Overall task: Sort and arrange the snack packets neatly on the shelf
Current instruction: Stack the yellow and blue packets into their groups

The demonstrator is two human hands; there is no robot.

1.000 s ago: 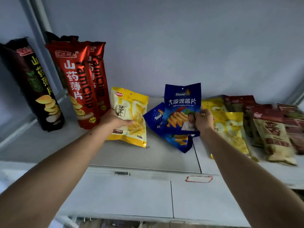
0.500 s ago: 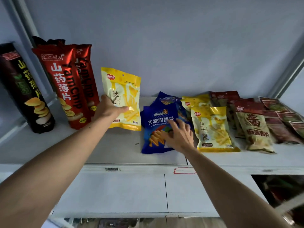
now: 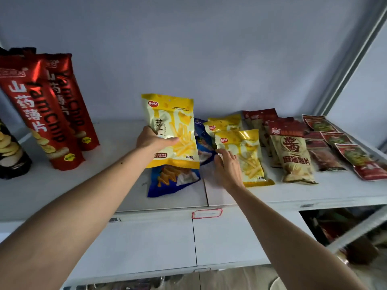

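My left hand grips a yellow cheese-fries packet and holds it upright above the blue chip packets lying flat on the white shelf. With fingers spread, my right hand rests on the left edge of another yellow packet that lies flat. A third yellow packet lies behind it. Part of the blue pile is hidden by the held packet.
Tall red yam-chip tubes and a black tube stand at the left. Beige packets and red packets lie in rows at the right. A lower shelf shows through the gap at the bottom right.
My left hand has carried the yellow packet rightward, over the blue packets. My right hand let go of the blue packet, laid it down, and shifted right to the flat yellow packet.
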